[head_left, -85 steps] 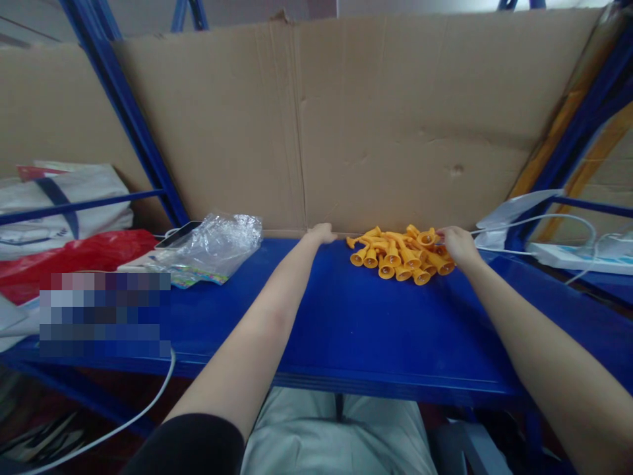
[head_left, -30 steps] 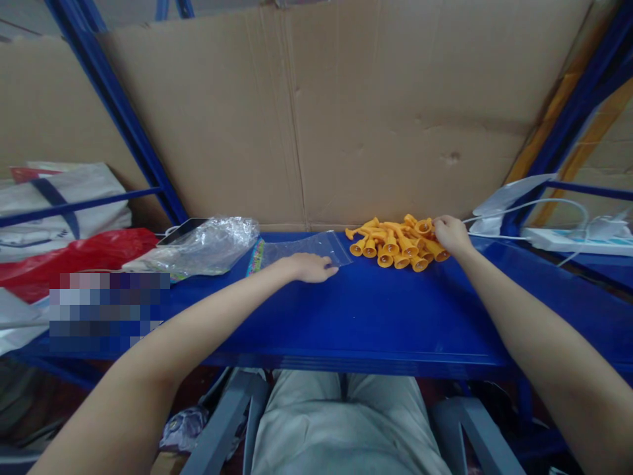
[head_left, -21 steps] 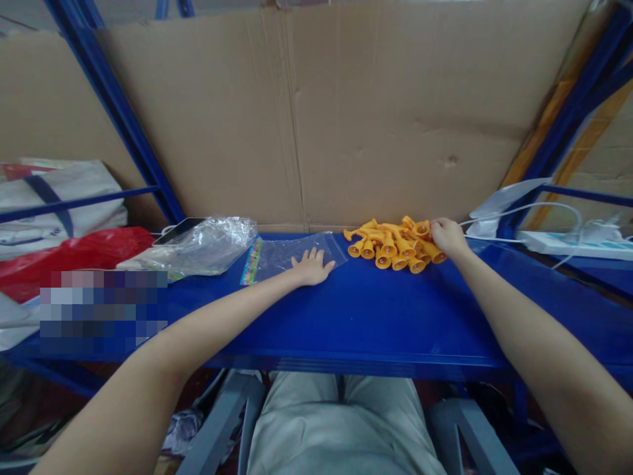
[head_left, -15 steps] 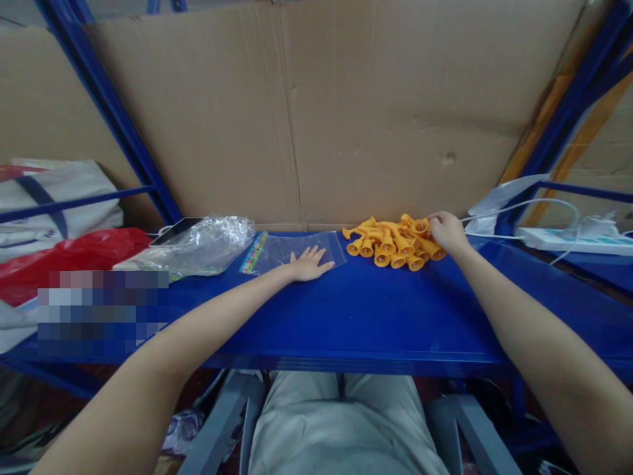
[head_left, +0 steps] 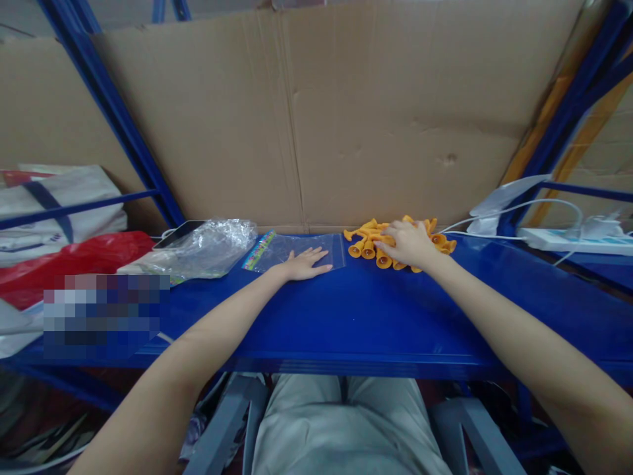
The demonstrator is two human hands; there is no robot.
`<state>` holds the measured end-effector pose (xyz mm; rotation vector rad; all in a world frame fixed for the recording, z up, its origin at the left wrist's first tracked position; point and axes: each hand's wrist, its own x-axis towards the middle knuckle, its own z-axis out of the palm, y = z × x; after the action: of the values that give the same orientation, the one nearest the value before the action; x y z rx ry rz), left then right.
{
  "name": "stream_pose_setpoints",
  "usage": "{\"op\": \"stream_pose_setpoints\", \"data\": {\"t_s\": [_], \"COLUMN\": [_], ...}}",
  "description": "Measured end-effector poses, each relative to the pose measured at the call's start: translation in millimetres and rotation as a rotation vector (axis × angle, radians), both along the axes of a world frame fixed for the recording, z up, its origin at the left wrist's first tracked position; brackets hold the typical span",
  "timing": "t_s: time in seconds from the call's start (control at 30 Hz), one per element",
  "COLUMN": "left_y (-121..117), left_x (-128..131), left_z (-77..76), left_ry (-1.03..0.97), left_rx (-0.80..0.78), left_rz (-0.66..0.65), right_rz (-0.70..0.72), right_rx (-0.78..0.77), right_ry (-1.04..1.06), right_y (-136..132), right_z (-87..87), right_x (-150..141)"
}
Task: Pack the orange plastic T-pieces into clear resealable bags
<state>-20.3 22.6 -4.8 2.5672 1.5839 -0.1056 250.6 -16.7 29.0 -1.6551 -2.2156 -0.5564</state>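
Note:
My left hand (head_left: 302, 265) lies flat with its fingers spread on a clear plastic zip bag (head_left: 275, 247), which has a colourful printed strip at its left end. To the right of the bag is a pile of small yellow plastic horns (head_left: 367, 249), their flared ends mostly facing me. Over the middle of that pile rests my right hand (head_left: 409, 244), palm down and fingers extended. It hides part of the pile, and no horn shows lifted in it.
On the blue table (head_left: 336, 323), crumpled clear bags (head_left: 217, 247) lie over a dark flat device at left, beside a red plastic bag (head_left: 79, 257). A white power strip (head_left: 568, 241) with cables sits at right. Cardboard (head_left: 376, 119) stands behind.
My right hand has moved left from the pile's right end onto its middle, and some horns at the right have shifted. The left hand stays flat on the bag.

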Motion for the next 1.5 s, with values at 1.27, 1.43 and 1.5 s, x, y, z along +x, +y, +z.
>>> {"op": "stream_pose_setpoints", "data": {"t_s": [1.27, 1.43, 1.5], "left_y": [15.0, 15.7, 15.5], "left_x": [-24.6, -27.5, -29.2], "left_z": [-2.9, -4.2, -5.4], "left_ry": [0.065, 0.051, 0.030], "left_rx": [0.087, 0.085, 0.127], "left_rz": [0.356, 0.327, 0.322], "right_rz": [-0.219, -0.006, 0.114], "right_rx": [0.158, 0.247, 0.221], "right_ry": [0.276, 0.430, 0.455], "right_y": [-5.6, -8.9, -10.0], "right_z": [18.6, 19.7, 18.3], "right_x": [6.1, 2.0, -1.2]}}
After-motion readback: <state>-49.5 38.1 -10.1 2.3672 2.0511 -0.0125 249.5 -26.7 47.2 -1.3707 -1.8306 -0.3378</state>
